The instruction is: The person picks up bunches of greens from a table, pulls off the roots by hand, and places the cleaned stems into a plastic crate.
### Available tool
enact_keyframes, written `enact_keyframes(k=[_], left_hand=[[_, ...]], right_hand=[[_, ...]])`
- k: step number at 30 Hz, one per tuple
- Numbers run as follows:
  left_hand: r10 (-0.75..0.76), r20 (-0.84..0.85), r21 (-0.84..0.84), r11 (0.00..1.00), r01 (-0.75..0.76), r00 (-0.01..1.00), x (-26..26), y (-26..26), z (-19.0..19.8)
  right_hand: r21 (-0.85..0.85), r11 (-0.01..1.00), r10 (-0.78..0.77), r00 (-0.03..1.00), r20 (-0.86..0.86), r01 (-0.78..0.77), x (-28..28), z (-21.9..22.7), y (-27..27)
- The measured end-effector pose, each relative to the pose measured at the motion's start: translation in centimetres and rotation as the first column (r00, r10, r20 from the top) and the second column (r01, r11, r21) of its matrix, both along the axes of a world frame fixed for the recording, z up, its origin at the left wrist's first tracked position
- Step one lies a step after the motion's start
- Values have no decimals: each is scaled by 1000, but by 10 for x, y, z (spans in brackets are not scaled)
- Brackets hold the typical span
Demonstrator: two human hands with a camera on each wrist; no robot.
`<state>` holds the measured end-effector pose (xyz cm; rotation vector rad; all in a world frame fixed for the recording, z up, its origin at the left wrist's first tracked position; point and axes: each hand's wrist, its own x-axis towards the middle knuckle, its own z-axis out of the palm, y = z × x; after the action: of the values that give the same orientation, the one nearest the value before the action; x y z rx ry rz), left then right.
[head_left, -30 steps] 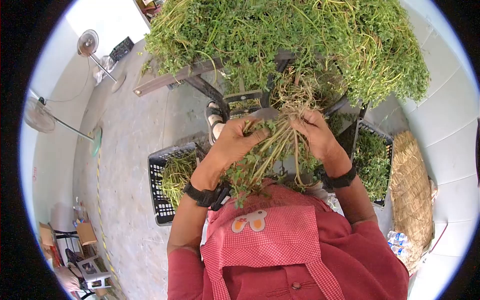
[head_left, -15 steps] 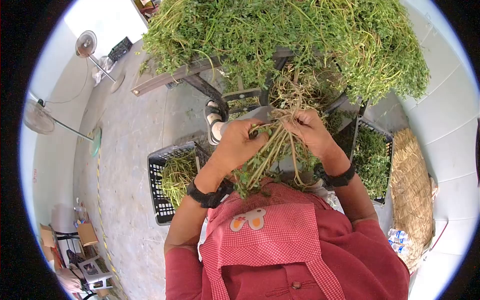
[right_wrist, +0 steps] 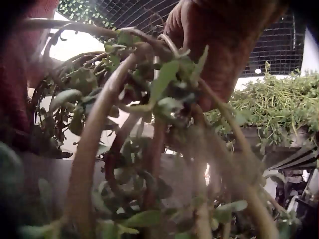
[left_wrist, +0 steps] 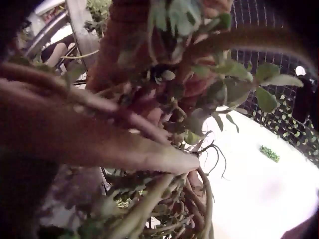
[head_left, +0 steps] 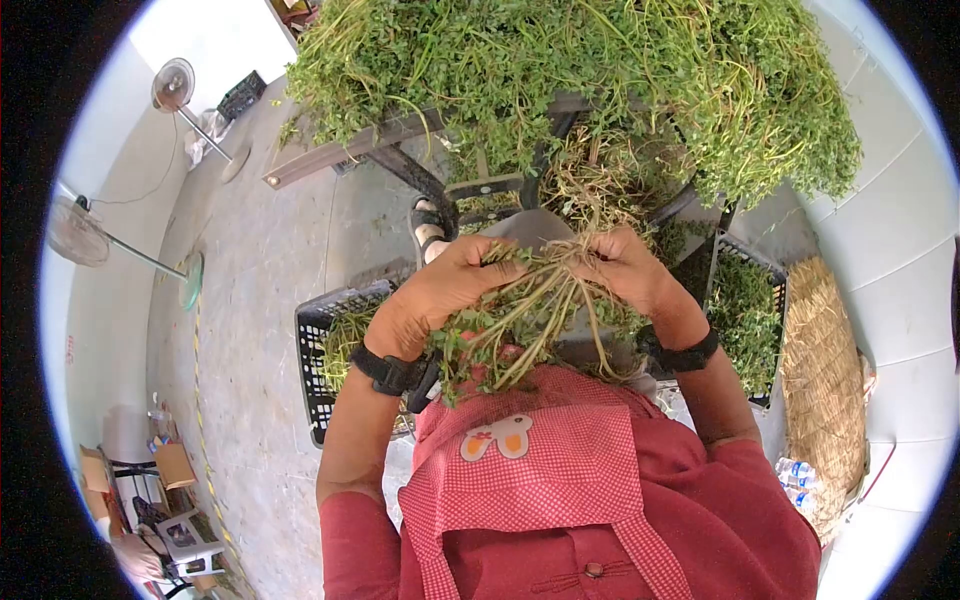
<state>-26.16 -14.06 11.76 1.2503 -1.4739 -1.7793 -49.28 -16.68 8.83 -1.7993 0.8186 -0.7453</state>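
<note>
A bunch of purslane [head_left: 545, 315], with thick pale stems and small oval leaves, is held over the person's lap. The right hand [head_left: 637, 275] grips it at the root end, where thin roots [head_left: 575, 248] stick out near the fingertips. On the other side, the left hand [head_left: 443, 287] pinches some of the stems between thumb and fingers. Leaves hang below the left hand toward the apron. In the left wrist view a finger [left_wrist: 164, 157] lies across the stems. Close stems [right_wrist: 97, 134] and leaves partly hide the right hand in the right wrist view.
A table [head_left: 330, 155] ahead bears a large heap of purslane [head_left: 560, 60]. Dry roots and stems [head_left: 590, 180] lie beneath it. Black crates with greens stand left [head_left: 310, 385] and right [head_left: 765, 370]. A straw roll [head_left: 825, 390] is far right, two fans [head_left: 174, 85] at left.
The left hand has moved left and slightly down, away from the right hand. The right hand stays at the root end and has lowered a little. The bunch's stems spread wider between the hands.
</note>
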Motion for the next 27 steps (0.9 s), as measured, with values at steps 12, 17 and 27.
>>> enact_keyframes(k=[12, 17, 27], left_hand=[[137, 415, -662, 724, 195, 899, -23, 9, -36], [235, 226, -789, 613, 37, 945, -23, 13, -36], [760, -237, 53, 631, -774, 605, 81, 14, -69]], right_hand=[[-152, 982, -125, 989, -81, 112, 4, -2, 6], [-520, 821, -320, 944, -80, 234, 21, 10, 22], [-531, 821, 147, 977, -155, -208, 35, 57, 16]])
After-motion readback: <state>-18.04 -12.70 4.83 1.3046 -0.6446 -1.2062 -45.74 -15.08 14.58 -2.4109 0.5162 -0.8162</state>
